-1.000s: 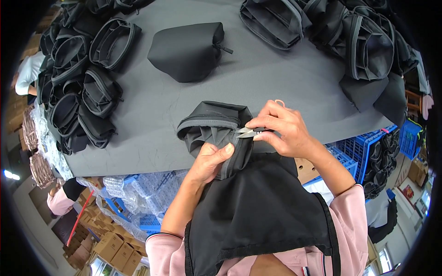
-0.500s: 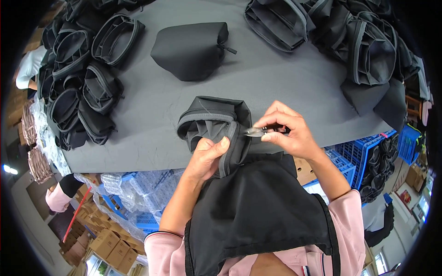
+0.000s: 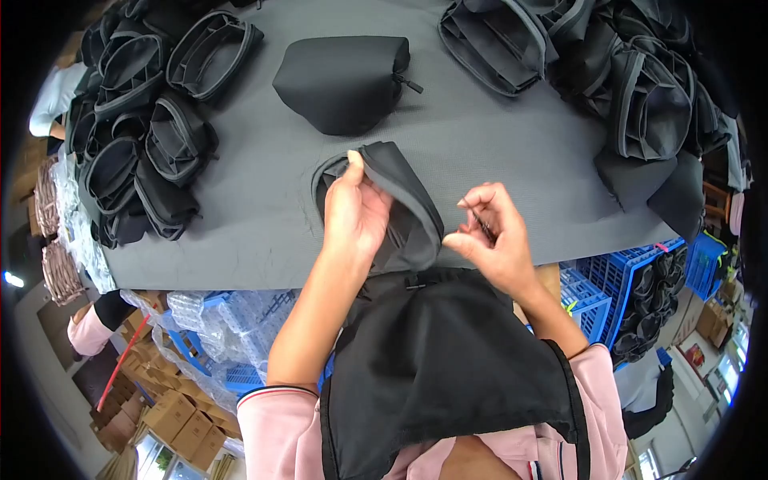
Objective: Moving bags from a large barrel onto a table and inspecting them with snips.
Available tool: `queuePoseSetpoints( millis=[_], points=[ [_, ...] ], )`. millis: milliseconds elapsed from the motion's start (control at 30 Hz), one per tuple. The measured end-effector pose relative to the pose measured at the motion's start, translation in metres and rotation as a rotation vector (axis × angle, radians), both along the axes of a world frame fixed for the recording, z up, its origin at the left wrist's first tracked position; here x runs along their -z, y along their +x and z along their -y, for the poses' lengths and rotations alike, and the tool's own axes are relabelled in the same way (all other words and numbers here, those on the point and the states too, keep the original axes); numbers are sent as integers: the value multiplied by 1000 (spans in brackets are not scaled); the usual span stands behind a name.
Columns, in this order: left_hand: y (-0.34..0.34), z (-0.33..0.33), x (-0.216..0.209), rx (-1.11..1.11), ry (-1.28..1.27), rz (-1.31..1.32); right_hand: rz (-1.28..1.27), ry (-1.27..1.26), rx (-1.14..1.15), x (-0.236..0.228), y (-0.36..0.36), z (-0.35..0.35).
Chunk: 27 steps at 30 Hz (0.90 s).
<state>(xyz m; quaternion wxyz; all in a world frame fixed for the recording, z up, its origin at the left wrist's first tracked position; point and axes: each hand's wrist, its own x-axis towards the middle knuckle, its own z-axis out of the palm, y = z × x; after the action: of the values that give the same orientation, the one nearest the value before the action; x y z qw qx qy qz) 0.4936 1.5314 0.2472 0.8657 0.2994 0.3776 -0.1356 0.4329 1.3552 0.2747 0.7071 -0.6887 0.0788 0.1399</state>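
Note:
An unzipped black zip pouch (image 3: 408,180) is tilted on the near part of the table, its mouth facing me. My left hand (image 3: 356,208) reaches into that mouth and grips the far rim, thumb upright against the edge. Just right of the pouch, apart from it, my right hand (image 3: 500,240) has curled fingers around small dark thread snips (image 3: 483,227); the palm hides most of the tool. Beyond the pouch lies a closed, filled-out black pouch (image 3: 344,84) with its zip pull pointing right.
Heaps of open black pouches stand at the left (image 3: 132,76) and right (image 3: 652,104) of the grey-covered table (image 3: 264,216). Blue crates (image 3: 616,280) with more pouches stand below its right edge. Bubble wrap (image 3: 240,324) and cardboard boxes (image 3: 180,424) are at lower left.
The pouch has been turned and tipped, and my left hand has moved from its near rim up to its far rim. My right hand has drawn the snips back from the zip edge.

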Motion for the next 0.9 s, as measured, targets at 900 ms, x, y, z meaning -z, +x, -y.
queuePoseSetpoints(
  millis=[900],
  points=[
    [-1, -5, 40, 877, 762, 127, 488, -584, 94, 66, 49, -10]
  ],
)
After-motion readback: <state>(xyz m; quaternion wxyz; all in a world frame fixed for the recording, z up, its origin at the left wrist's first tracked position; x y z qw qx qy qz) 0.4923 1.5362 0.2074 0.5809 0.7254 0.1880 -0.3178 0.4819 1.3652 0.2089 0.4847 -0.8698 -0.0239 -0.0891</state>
